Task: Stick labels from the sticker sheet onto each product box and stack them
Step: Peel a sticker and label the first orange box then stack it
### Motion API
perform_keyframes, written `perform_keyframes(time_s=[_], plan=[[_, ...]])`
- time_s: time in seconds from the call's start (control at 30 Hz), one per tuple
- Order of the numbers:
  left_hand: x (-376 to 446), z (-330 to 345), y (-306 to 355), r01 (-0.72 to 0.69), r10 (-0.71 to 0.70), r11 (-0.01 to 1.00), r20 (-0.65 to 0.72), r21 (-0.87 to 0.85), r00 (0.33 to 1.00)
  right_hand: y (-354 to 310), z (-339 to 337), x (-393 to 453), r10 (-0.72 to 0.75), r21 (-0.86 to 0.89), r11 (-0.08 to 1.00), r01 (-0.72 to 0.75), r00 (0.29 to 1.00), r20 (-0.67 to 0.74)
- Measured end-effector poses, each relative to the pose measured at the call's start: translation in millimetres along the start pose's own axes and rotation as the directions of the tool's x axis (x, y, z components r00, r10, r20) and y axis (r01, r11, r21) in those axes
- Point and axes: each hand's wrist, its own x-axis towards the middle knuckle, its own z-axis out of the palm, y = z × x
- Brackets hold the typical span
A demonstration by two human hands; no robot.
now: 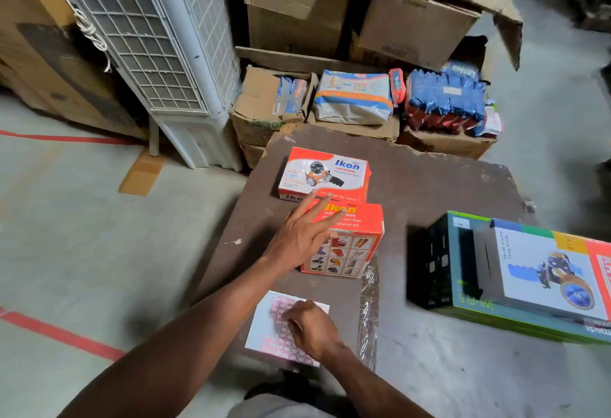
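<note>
Brown board [429, 186]: two orange boxes [325, 174], one sticker sheet [264, 328].

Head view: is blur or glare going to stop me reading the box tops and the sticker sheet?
Head view: the far orange box prints fairly sharp; the near orange box is partly covered by the left hand; the sticker sheet grid is readable though soft, under the right hand; edges smear and bow from the wide lens; no strong glare.

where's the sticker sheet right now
In the head view the sticker sheet lies low and centre on the brown board, under the right hand, just nearer the person than the closer orange box.
</note>
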Motion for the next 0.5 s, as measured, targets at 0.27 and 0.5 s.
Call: perform_keyframes(time_s=[0.27, 0.5], plan=[[7.2, -2.2, -3.7, 0.044, -0.047, 0.998, 0.078, 0.034, 0.996, -8.3, 50.5, 24.7, 0.061, -0.143, 0.990, -0.016, 0.948, 0.313], [1.7, -0.6, -0.9, 0.042, -0.043, 0.999, 0.060, 0.023, 0.997, -12.6, 52.7, 40.6, 0.046, -0.327, 0.938, 0.112, 0.896, 0.441]])
